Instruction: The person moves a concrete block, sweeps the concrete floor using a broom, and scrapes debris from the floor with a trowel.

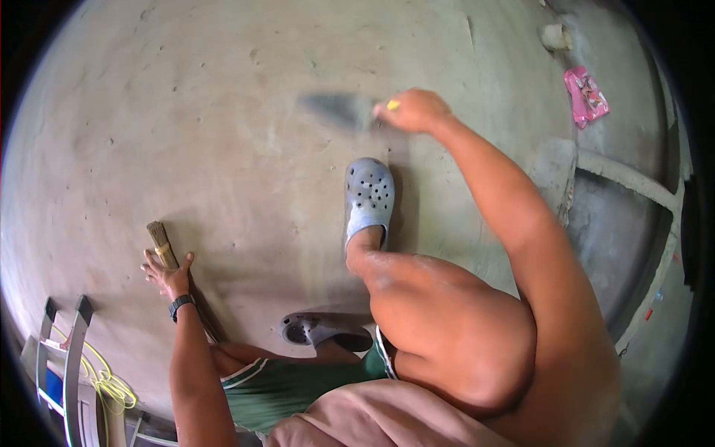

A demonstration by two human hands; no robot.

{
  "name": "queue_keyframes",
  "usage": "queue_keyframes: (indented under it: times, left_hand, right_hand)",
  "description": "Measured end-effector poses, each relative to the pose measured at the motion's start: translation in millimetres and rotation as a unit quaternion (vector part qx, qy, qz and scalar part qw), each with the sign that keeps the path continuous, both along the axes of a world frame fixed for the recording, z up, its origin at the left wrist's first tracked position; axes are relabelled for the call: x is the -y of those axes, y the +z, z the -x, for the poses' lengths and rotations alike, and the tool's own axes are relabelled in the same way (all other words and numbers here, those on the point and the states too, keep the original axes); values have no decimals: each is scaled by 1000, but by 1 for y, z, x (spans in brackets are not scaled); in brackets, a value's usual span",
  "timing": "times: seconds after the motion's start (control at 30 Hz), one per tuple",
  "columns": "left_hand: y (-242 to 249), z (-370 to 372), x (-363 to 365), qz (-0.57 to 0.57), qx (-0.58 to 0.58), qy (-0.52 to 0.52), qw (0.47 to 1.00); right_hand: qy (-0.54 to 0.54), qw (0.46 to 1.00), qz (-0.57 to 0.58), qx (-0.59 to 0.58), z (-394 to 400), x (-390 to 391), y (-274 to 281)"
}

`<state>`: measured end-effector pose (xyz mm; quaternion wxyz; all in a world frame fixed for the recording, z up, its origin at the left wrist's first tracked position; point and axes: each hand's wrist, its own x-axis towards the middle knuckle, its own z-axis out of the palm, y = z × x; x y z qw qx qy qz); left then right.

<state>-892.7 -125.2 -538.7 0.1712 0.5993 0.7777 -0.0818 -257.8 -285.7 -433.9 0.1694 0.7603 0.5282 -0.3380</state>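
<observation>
My right hand (414, 111) is closed round the handle of a trowel (337, 109), whose dark, motion-blurred blade points left over the grey concrete floor (246, 149). On the left, my left hand (168, 274) rests on a bundle of thin sticks (159, 237) tied with a band, its fingers spread across the bundle. A watch sits on that wrist. Between the hands is a grey clog (370, 192) on my foot, and the other clog (302, 330) lies lower down.
A metal ladder (72, 357) and a yellow cable (110, 387) are at the lower left. On the right are a pink packet (586, 97), a short pipe stub (555, 37) and a raised concrete edge (629, 177) beside a recess.
</observation>
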Motion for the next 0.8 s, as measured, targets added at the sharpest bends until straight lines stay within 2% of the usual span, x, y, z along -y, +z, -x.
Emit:
queue_keyframes:
  times: [0.07,0.2,0.27,0.3,0.37,0.47,0.5,0.57,0.63,0.73,0.8]
  left_hand:
    - [0,-2,1,-3,7,7,1000]
    - [-10,3,-4,-6,-1,5,1000]
    - [-9,11,3,-13,-9,2,1000]
    - [-2,5,2,-8,-10,-1,1000]
    - [1,-1,2,-2,-8,-13,1000]
    - [-4,-1,-3,8,-18,-3,1000]
    - [-7,3,-2,-7,-4,-11,1000]
    - [-7,9,4,-21,7,-20,1000]
    - [-5,3,0,-15,-10,-2,1000]
    - [-4,1,0,-1,-9,9,1000]
    - [-4,0,2,-3,0,11,1000]
  right_hand:
    - [-203,972,-68,98,-34,-8,16]
    - [-124,988,-81,53,12,-4,18]
    - [18,998,1,-53,44,-1,10]
    - [17,998,6,-61,53,-5,8]
    - [34,993,107,-36,56,-15,17]
    - [55,996,66,-20,46,-9,8]
    - [55,996,67,-20,38,-6,3]
    - [-141,985,-41,92,8,1,-8]
    - [-248,958,-55,133,-43,-6,3]
    - [-211,969,-78,99,-28,-25,44]
    - [-159,983,-58,68,12,-33,39]
